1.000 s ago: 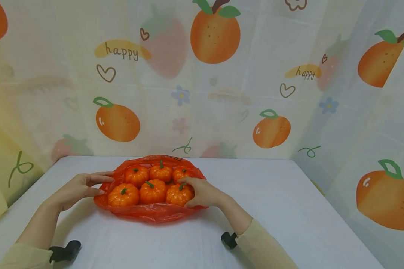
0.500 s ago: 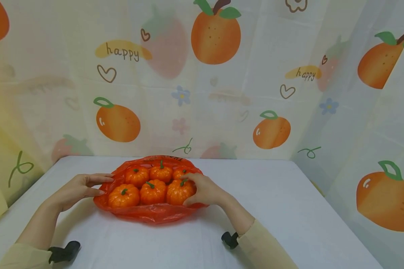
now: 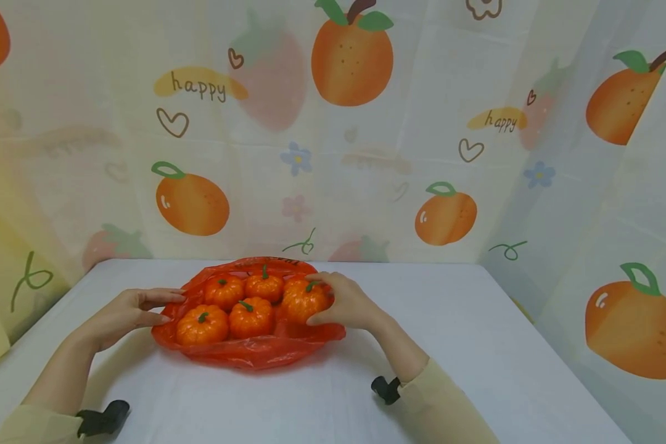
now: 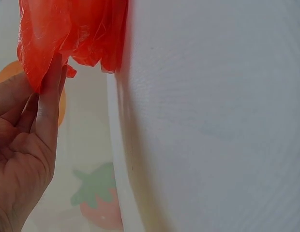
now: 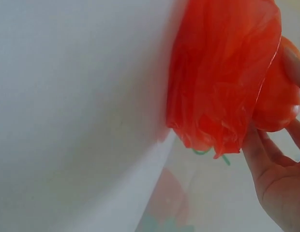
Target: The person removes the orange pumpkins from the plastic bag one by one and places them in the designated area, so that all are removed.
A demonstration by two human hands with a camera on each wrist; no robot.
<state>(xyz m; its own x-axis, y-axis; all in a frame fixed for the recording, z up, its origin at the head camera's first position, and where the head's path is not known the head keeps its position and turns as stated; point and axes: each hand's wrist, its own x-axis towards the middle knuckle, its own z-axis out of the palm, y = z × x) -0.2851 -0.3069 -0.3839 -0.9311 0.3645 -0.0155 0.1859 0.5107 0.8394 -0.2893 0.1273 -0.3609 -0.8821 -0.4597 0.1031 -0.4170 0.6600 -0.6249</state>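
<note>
A red plastic bag (image 3: 250, 356) lies spread open on the table with several small orange pumpkins inside, such as the front-left pumpkin (image 3: 202, 325) and the front-middle pumpkin (image 3: 251, 317). My right hand (image 3: 354, 302) grips a pumpkin (image 3: 302, 301) at the bag's right side, raised above the others and hiding the back-right one. In the right wrist view that pumpkin (image 5: 276, 104) shows between thumb and fingers, just past the bag's edge. At the left rim, my left hand (image 3: 123, 316) pinches the bag; the left wrist view shows the film (image 4: 41, 38) between thumb and fingers.
The bag rests on a white-covered table (image 3: 449, 345). Behind it hangs a fruit-printed curtain (image 3: 344, 185), which also closes off the sides. Black straps with camera mounts sit on both wrists, such as the right mount (image 3: 385, 390).
The right hand has taken hold of the front-right pumpkin and lifted it up from its spot, slightly rightward. The left hand stays at the bag's left rim.
</note>
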